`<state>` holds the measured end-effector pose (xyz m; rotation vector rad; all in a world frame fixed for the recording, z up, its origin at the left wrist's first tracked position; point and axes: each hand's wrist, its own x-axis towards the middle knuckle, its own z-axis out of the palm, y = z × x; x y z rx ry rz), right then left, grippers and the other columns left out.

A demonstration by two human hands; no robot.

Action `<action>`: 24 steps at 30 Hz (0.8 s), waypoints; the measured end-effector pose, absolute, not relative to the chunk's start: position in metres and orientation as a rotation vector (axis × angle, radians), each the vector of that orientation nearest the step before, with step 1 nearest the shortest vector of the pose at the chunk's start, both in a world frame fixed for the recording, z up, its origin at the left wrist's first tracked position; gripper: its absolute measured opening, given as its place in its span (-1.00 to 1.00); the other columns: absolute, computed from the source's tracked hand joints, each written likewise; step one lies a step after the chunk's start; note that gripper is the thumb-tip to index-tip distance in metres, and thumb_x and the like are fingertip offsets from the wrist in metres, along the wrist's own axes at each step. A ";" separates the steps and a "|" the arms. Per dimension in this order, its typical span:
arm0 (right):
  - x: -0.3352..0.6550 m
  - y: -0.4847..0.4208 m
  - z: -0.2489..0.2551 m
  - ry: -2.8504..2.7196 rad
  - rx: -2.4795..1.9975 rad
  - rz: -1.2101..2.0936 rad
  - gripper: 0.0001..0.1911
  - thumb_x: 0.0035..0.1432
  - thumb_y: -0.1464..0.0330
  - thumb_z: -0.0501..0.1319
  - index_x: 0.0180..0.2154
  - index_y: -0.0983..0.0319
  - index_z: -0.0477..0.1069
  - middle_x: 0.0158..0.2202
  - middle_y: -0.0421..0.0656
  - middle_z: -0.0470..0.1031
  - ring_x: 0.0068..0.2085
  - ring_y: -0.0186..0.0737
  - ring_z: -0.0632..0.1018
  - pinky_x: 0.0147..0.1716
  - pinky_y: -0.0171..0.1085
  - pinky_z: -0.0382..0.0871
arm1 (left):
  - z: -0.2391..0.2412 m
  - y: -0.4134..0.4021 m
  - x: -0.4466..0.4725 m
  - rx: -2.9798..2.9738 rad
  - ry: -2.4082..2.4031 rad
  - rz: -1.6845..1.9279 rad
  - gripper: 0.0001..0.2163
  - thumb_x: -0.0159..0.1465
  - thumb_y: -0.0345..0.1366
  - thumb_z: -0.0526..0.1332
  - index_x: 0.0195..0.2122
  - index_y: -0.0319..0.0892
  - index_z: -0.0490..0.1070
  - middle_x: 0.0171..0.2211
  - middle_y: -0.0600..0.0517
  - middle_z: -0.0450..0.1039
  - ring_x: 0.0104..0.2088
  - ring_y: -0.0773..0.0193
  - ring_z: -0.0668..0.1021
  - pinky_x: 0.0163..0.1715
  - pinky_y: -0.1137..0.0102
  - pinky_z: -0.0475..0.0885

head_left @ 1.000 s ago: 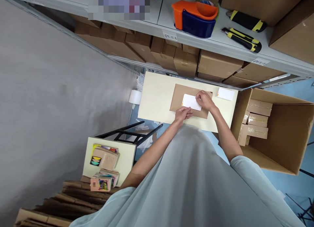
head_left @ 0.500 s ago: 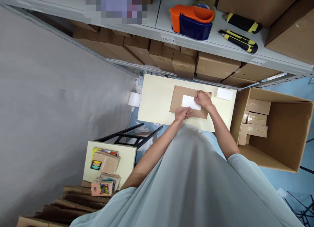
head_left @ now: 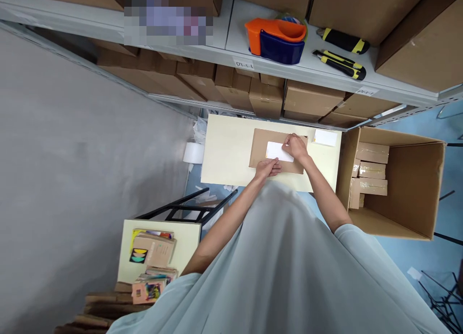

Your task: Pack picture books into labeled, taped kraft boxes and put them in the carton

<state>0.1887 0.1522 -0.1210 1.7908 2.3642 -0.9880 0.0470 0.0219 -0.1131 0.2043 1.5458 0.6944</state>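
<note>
A flat brown cardboard parcel [head_left: 261,146] lies on a cream table [head_left: 227,146]. A white label [head_left: 277,152] sits on top of the parcel. My right hand [head_left: 296,147] rests on the label's right end with fingers curled and pressed onto it. My left hand [head_left: 268,167] lies at the parcel's near edge, fingers together and flat, pressing down by the label's lower side.
A stack of white labels [head_left: 324,137] lies on the table's right end. An open carton [head_left: 398,184] with packed parcels stands to the right. The shelf above holds a tape dispenser [head_left: 277,35] and box cutters [head_left: 340,59]. A small table with books [head_left: 152,257] is at lower left.
Both hands stay on the label and parcel. Only the head camera has shifted, moving the whole scene slightly left and down in view.
</note>
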 end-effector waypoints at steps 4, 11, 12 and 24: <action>0.194 0.144 -0.115 2.420 1.859 -0.874 -0.72 0.26 0.42 0.27 0.00 0.31 0.53 0.01 0.09 0.58 0.06 0.12 0.57 0.16 0.00 0.44 | -0.115 0.020 0.035 0.454 1.567 0.797 -0.83 0.43 -0.22 0.27 -0.14 -0.21 0.58 -0.16 -0.15 0.73 -0.29 0.20 0.74 -0.23 0.32 0.65; 0.198 0.081 -0.109 2.701 1.667 -0.722 -0.41 0.50 0.33 0.01 0.44 0.38 0.25 0.52 0.20 0.21 0.51 0.18 0.21 0.45 0.13 0.14 | -0.121 0.033 0.018 1.780 1.635 0.672 -0.49 0.54 -0.22 0.01 0.44 -0.27 0.34 0.53 -0.22 0.21 0.56 -0.03 0.21 0.54 -0.01 0.15; 0.199 0.070 -0.112 2.700 1.632 -0.716 -0.38 0.52 0.33 -0.04 0.49 0.40 0.18 0.56 0.17 0.13 0.56 0.14 0.14 0.48 0.11 0.09 | -0.124 0.034 0.018 1.910 1.588 0.579 -0.44 0.55 -0.19 -0.02 0.51 -0.30 0.23 0.58 -0.20 0.09 0.60 -0.04 0.08 0.57 -0.04 0.04; 0.207 0.035 -0.137 2.518 1.808 -0.694 -0.30 0.59 0.23 -0.13 0.61 0.31 -0.11 0.63 0.01 -0.08 0.63 0.00 -0.04 0.58 0.09 -0.17 | -0.150 0.028 0.019 2.013 1.468 0.373 -0.30 0.53 -0.01 0.04 0.61 -0.20 0.02 0.61 -0.15 -0.06 0.63 -0.04 -0.05 0.59 -0.06 -0.25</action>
